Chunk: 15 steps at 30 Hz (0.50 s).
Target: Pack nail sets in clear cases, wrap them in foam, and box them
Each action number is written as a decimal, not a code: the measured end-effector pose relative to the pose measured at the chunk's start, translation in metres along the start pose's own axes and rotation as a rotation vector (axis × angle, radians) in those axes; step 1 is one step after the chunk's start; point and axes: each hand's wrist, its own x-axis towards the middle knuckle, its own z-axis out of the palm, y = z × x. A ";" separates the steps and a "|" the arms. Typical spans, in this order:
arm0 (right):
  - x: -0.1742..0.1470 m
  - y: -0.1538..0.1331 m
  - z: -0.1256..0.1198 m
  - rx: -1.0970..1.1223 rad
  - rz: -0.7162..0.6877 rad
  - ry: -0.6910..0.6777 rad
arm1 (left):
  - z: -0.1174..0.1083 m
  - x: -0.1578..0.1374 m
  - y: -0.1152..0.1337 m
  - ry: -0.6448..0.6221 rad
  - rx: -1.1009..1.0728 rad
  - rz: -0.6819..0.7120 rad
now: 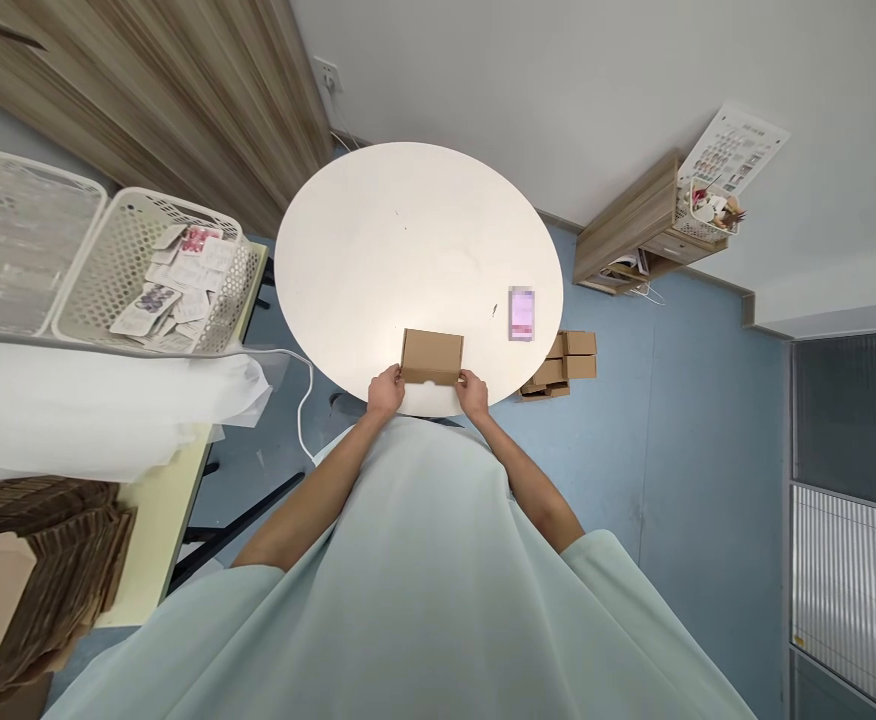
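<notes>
A small brown cardboard box (432, 354) rests near the front edge of the round white table (408, 235). Its lid looks closed, and a small notch shows at the middle of its front edge. My left hand (386, 390) grips the front left corner with fingers pinched together. At the front right corner, my right hand (472, 394) pinches the box in the same way. The fingertips of both hands are partly hidden against the cardboard. To the right on the table lies a phone (522, 314) with a pinkish, blurred screen.
Several brown boxes (565, 362) are piled on the floor right of the table. On the left bench stand white baskets (82, 265), one with packets (175, 285), beside white plastic sheeting (108, 405) and stacked flat cardboard (55, 570). A white cable (304, 400) hangs near the table.
</notes>
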 end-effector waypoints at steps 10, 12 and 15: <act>0.016 0.005 0.000 0.024 -0.008 0.040 | -0.006 0.004 0.008 0.007 -0.085 -0.028; 0.017 0.004 -0.001 0.059 0.000 0.029 | -0.009 0.002 0.013 0.008 -0.107 -0.033; 0.015 -0.001 -0.007 0.118 -0.028 0.047 | -0.016 -0.004 0.022 0.048 -0.110 -0.034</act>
